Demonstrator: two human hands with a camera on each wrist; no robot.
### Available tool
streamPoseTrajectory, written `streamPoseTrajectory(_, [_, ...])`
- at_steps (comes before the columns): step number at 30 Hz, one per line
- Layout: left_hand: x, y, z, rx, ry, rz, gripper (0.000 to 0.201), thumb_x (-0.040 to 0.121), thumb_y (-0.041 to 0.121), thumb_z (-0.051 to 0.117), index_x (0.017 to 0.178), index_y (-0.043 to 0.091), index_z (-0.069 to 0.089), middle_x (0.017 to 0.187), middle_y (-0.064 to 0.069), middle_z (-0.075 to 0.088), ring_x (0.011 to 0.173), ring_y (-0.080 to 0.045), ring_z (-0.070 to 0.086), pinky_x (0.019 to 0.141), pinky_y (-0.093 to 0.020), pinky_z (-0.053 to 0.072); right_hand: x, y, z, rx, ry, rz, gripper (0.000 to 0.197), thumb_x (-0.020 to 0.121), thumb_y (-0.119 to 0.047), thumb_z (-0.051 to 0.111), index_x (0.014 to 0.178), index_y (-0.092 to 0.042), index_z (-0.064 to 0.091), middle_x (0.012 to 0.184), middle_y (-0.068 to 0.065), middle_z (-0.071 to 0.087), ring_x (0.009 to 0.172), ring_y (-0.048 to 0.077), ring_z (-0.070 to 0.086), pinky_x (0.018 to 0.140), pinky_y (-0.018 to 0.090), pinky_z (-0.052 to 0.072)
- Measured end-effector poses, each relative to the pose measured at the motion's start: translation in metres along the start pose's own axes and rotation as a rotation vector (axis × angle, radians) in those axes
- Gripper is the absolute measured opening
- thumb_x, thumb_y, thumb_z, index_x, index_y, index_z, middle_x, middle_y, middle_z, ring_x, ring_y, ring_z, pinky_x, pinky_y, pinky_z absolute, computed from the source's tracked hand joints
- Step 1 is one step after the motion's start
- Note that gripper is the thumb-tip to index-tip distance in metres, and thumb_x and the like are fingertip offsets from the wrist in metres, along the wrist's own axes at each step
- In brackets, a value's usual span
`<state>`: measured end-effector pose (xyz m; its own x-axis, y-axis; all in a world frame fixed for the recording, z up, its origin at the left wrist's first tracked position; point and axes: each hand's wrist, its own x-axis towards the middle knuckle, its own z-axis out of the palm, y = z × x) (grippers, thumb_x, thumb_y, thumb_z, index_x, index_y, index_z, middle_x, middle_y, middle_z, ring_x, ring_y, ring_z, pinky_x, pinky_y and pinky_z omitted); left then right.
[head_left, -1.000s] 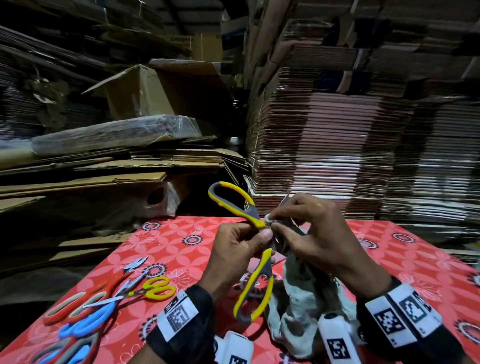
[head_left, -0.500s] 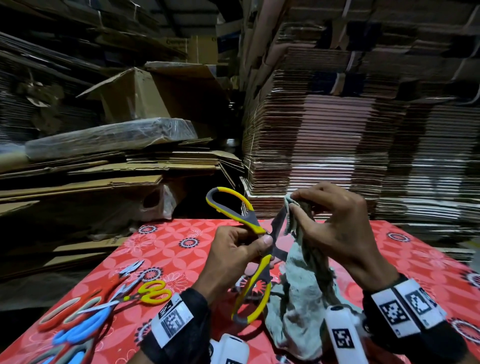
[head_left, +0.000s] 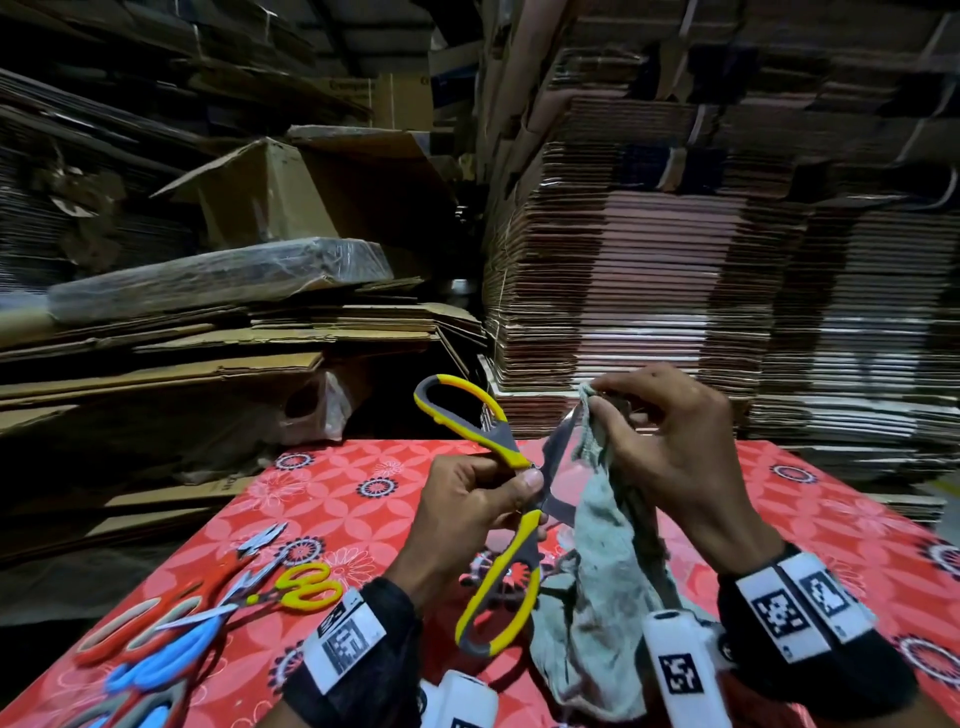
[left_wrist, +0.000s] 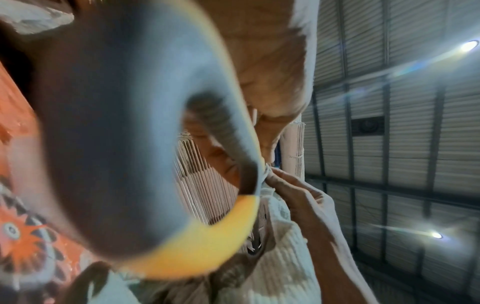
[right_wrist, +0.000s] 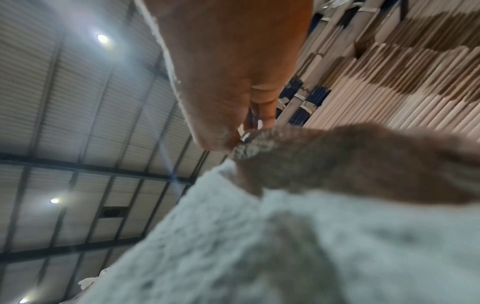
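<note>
My left hand (head_left: 475, 506) grips a pair of yellow-and-grey scissors (head_left: 496, 512) near the pivot, holding them spread open above the red table. One handle loop (head_left: 454, 402) points up and back, the other (head_left: 496, 618) hangs down; that loop (left_wrist: 124, 164) fills the left wrist view, blurred. My right hand (head_left: 660, 441) pinches a dirty pale grey cloth (head_left: 602, 587) around the tip of one dark blade (head_left: 558, 444). The cloth (right_wrist: 259, 236) hangs down to the table, and its fold (right_wrist: 249, 148) covers the blade tip between my fingers.
Several other scissors lie at the table's left front: a small yellow pair (head_left: 301, 590), an orange pair (head_left: 156, 618) and a blue pair (head_left: 156, 665). The red patterned tablecloth (head_left: 363, 488) covers the table. Tall stacks of flattened cardboard (head_left: 675, 260) stand behind and to the left.
My right hand has slid the cloth up along the blade from near the pivot to the tip. The left hand keeps its hold on the scissors, almost unmoved.
</note>
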<state>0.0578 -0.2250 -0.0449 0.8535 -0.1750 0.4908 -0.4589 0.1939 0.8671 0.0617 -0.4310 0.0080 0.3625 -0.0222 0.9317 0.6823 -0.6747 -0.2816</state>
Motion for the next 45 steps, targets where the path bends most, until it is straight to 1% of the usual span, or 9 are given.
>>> streamPoseTrajectory(5, [0.008, 0.000, -0.005, -0.142, 0.207, -0.065, 0.014, 0.092, 0.006, 0.070, 0.080, 0.000, 0.072, 0.073, -0.015, 0.068, 0.065, -0.030, 0.073, 0.070, -0.042, 0.066, 0.000, -0.017, -0.006, 0.125, 0.040, -0.040, 0.017, 0.084, -0.008, 0.083, 0.099, -0.016, 0.081, 0.093, -0.008, 0.074, 0.083, 0.004, 0.072, 0.074, 0.016, 0.057])
streamPoseTrajectory(13, [0.011, 0.000, -0.007, -0.252, 0.280, -0.101, 0.019, 0.095, 0.006, 0.068, 0.079, 0.009, 0.077, 0.079, -0.007, 0.074, 0.063, -0.012, 0.068, 0.057, -0.023, 0.055, -0.021, -0.025, 0.025, 0.134, -0.381, -0.179, 0.011, 0.079, -0.021, 0.082, 0.089, -0.019, 0.082, 0.081, -0.008, 0.070, 0.070, 0.004, 0.064, 0.064, 0.011, 0.044])
streamPoseTrajectory(21, [0.010, -0.001, -0.007, -0.248, 0.289, -0.054, 0.011, 0.091, 0.004, 0.070, 0.080, 0.003, 0.073, 0.075, -0.007, 0.075, 0.063, -0.015, 0.071, 0.055, -0.024, 0.055, -0.020, -0.028, 0.021, 0.039, -0.338, -0.091, 0.016, 0.069, -0.023, 0.077, 0.084, -0.024, 0.082, 0.073, -0.010, 0.071, 0.065, 0.005, 0.064, 0.061, 0.013, 0.047])
streamPoseTrajectory(26, [0.013, -0.001, -0.013, -0.330, 0.353, -0.052, 0.026, 0.076, 0.014, 0.076, 0.088, -0.008, 0.070, 0.079, -0.021, 0.070, 0.068, -0.035, 0.075, 0.060, -0.035, 0.062, -0.013, -0.013, 0.015, -0.075, -0.259, 0.047, 0.017, 0.066, -0.009, 0.084, 0.079, -0.021, 0.082, 0.067, -0.010, 0.071, 0.061, -0.004, 0.063, 0.060, 0.003, 0.043])
streamPoseTrajectory(33, [0.017, -0.001, -0.019, -0.449, 0.389, -0.074, 0.016, 0.079, 0.009, 0.073, 0.085, -0.005, 0.067, 0.073, -0.011, 0.070, 0.074, -0.034, 0.071, 0.063, -0.035, 0.064, -0.007, 0.006, 0.004, -0.189, -0.363, 0.276, 0.006, 0.076, -0.021, 0.088, 0.079, -0.019, 0.084, 0.060, -0.013, 0.068, 0.055, -0.006, 0.061, 0.054, 0.008, 0.042])
streamPoseTrajectory(36, [0.016, 0.001, -0.017, -0.494, 0.389, -0.084, 0.012, 0.083, 0.007, 0.072, 0.086, -0.003, 0.065, 0.070, -0.008, 0.070, 0.065, -0.023, 0.074, 0.080, -0.045, 0.064, -0.007, -0.002, 0.001, -0.072, -0.543, 0.322, 0.016, 0.083, -0.036, 0.085, 0.076, -0.022, 0.084, 0.060, -0.017, 0.071, 0.059, -0.008, 0.065, 0.057, 0.016, 0.048])
streamPoseTrajectory(39, [0.016, 0.001, -0.018, -0.536, 0.402, -0.100, 0.010, 0.086, 0.005, 0.072, 0.091, -0.002, 0.067, 0.073, -0.008, 0.072, 0.071, -0.024, 0.074, 0.085, -0.043, 0.061, -0.010, -0.010, 0.000, -0.017, -0.416, 0.284, 0.031, 0.090, -0.047, 0.074, 0.077, -0.020, 0.082, 0.062, -0.016, 0.070, 0.061, -0.007, 0.063, 0.056, 0.015, 0.044])
streamPoseTrajectory(42, [0.016, 0.000, -0.018, -0.560, 0.401, -0.107, 0.020, 0.078, 0.010, 0.075, 0.094, 0.000, 0.070, 0.080, -0.009, 0.074, 0.083, -0.028, 0.071, 0.082, -0.039, 0.064, -0.012, -0.021, 0.005, 0.059, -0.425, 0.268, 0.041, 0.093, -0.051, 0.070, 0.079, -0.014, 0.079, 0.070, 0.002, 0.073, 0.062, 0.009, 0.065, 0.066, 0.036, 0.052])
streamPoseTrajectory(45, [0.014, 0.000, -0.014, -0.576, 0.376, -0.108, 0.016, 0.080, 0.011, 0.075, 0.092, 0.002, 0.071, 0.081, -0.008, 0.075, 0.083, -0.025, 0.072, 0.071, -0.031, 0.066, -0.021, -0.035, 0.013, 0.183, -0.613, 0.291, 0.032, 0.093, -0.049, 0.073, 0.076, -0.022, 0.080, 0.066, 0.000, 0.072, 0.060, 0.004, 0.063, 0.062, 0.034, 0.052])
